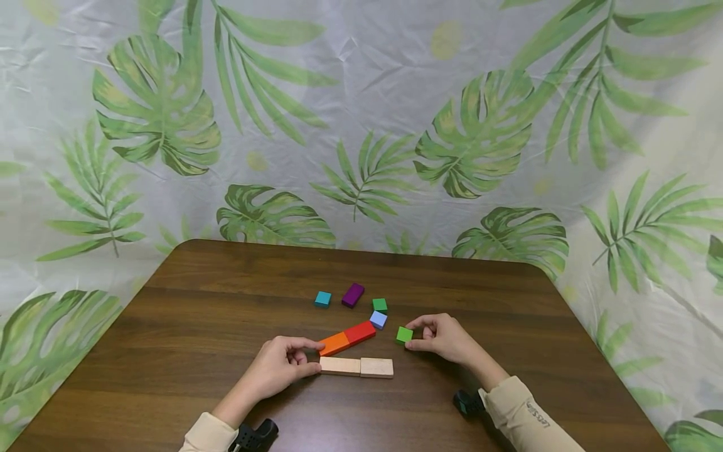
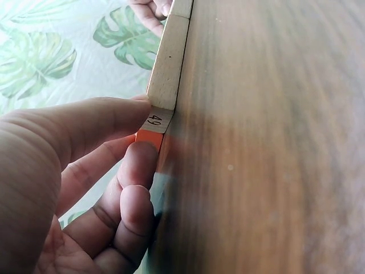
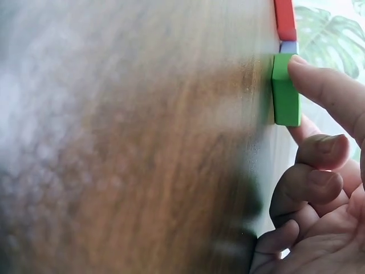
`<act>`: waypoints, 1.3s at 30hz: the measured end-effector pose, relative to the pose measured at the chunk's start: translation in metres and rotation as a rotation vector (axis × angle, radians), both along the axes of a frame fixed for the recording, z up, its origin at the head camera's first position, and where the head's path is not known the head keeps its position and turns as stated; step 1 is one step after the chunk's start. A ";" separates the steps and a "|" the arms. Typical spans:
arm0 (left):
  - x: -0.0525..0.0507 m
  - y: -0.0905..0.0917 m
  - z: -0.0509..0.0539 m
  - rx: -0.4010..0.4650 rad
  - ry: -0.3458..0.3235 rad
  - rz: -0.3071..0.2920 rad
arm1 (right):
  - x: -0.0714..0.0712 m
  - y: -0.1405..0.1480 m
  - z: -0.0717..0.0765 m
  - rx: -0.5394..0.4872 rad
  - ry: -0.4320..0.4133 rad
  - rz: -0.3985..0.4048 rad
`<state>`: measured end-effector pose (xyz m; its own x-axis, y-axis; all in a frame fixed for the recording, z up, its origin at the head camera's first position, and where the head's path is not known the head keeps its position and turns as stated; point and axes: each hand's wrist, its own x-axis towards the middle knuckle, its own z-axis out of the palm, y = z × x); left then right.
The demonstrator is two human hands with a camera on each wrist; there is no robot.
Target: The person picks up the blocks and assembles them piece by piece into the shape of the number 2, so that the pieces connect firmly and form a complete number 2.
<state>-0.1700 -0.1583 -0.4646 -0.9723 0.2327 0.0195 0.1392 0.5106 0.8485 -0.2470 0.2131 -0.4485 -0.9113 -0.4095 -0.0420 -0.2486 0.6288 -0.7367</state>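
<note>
In the head view, my left hand (image 1: 279, 364) is at the left ends of two rows, its index fingertip on the orange block (image 1: 334, 343) and its thumb on a plain wooden block (image 1: 340, 366). A red block (image 1: 359, 333) continues the orange one, slanting up to the right. A second plain wooden block (image 1: 376, 368) extends the near row. My right hand (image 1: 442, 337) pinches a bright green block (image 1: 403, 334) between thumb and index finger, right of the light blue block (image 1: 378, 320). In the left wrist view, the wooden block's end (image 2: 155, 120) bears the number 49.
Behind the rows lie a dark green block (image 1: 380, 305) touching the light blue one, a purple block (image 1: 353, 295) and a turquoise block (image 1: 322, 299). The brown table (image 1: 243, 282) ends at a leaf-patterned curtain (image 1: 384, 220).
</note>
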 end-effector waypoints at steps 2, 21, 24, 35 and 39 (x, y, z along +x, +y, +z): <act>0.000 0.000 0.000 0.000 0.002 -0.001 | -0.001 0.000 0.000 0.003 0.005 0.002; 0.000 -0.001 0.000 0.006 0.009 -0.015 | -0.031 0.001 0.014 0.036 0.030 -0.039; 0.000 -0.001 0.000 0.004 0.006 -0.014 | -0.041 -0.002 0.019 0.032 0.043 -0.039; 0.000 0.000 0.000 0.006 0.000 -0.009 | -0.074 -0.018 0.029 0.037 0.046 -0.083; 0.000 0.000 0.000 0.007 -0.001 -0.006 | -0.081 -0.022 0.030 0.041 0.035 -0.100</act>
